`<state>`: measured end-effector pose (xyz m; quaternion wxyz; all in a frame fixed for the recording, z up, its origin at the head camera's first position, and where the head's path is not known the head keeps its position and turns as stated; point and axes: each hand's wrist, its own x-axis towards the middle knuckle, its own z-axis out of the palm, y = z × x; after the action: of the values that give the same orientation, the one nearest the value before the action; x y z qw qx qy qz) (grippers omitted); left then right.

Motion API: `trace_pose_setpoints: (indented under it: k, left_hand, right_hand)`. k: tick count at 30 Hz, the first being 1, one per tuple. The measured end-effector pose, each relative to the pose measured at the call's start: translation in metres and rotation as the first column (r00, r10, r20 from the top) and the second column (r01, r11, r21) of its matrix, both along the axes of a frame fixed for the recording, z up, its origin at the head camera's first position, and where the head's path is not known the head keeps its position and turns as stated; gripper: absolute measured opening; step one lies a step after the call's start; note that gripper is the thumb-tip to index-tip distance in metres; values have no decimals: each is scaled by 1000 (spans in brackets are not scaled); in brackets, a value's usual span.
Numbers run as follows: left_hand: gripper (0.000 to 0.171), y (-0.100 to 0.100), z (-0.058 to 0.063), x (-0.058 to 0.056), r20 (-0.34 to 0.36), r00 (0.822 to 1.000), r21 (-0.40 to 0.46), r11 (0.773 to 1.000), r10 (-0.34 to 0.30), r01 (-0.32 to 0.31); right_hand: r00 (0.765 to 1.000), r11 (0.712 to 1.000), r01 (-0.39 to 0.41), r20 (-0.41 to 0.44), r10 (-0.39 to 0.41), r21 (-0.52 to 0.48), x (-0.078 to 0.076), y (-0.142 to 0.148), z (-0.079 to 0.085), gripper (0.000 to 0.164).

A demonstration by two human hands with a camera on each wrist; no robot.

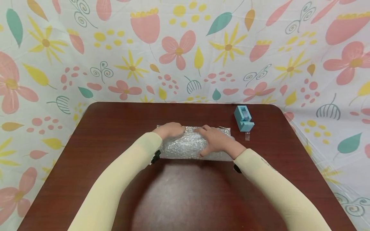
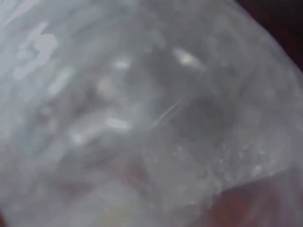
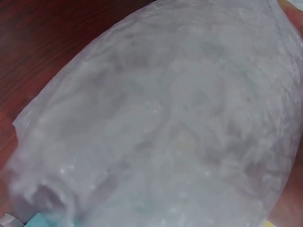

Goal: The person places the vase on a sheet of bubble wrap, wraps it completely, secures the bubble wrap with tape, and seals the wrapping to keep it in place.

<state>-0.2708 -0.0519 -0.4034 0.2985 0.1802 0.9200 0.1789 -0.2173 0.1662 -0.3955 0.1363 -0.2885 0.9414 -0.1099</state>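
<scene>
A bundle of clear bubble wrap (image 1: 180,146) lies crosswise on the table, rolled into a thick cylinder. Whatever may be inside it cannot be made out. At its left part, my left hand (image 1: 171,130) holds the bundle from above, with the fingertips hidden. My right hand (image 1: 215,140) spans the right half, fingers over the far side and thumb on the near side. In the left wrist view the bubble wrap (image 2: 142,109) fills most of the picture, blurred. Crinkled bubble wrap (image 3: 165,109) also fills the right wrist view, with a bit of finger at the upper right edge.
Behind and right of the bundle stands a light blue tape dispenser (image 1: 242,118). A short piece of clear tape (image 1: 247,136) hangs at its near end. The dark red-brown table (image 1: 115,118) has rounded far corners, with a flower-patterned curtain (image 1: 179,73) behind it.
</scene>
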Motion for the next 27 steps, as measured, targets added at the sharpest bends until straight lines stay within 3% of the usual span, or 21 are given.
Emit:
trace_pose_setpoints:
  k: [6, 8, 11, 14, 17, 21, 27]
  left_hand:
    - [65, -4, 6, -2, 54, 998, 55, 998, -38, 35]
    - [72, -6, 8, -1, 103, 994, 86, 996, -44, 35]
    - [88, -9, 11, 0, 143, 984, 74, 993, -102, 92]
    - [104, -9, 11, 1, 114, 979, 15, 985, -170, 169]
    - [112, -5, 9, 2, 88, 976, -26, 979, -199, 202]
    - [110, -2, 10, 4, 17, 971, -105, 966, -237, 237]
    - [105, 3, 24, 10, -46, 962, -84, 961, -270, 265]
  right_hand:
    - [996, 1000, 10, 84, -10, 8, -10, 0, 5, 95]
    - [993, 1000, 15, 113, -17, 19, -15, -1, 5, 95]
    - [988, 999, 22, 152, -29, 44, -22, -2, 5, 93]
    - [982, 998, 29, 185, -38, 51, -26, -2, 5, 90]
    - [976, 998, 32, 214, -41, 49, -27, -2, 5, 88]
    - [970, 998, 41, 236, -51, 45, -26, -2, 7, 88]
    - [971, 999, 38, 233, -44, 31, -27, -2, 10, 89]
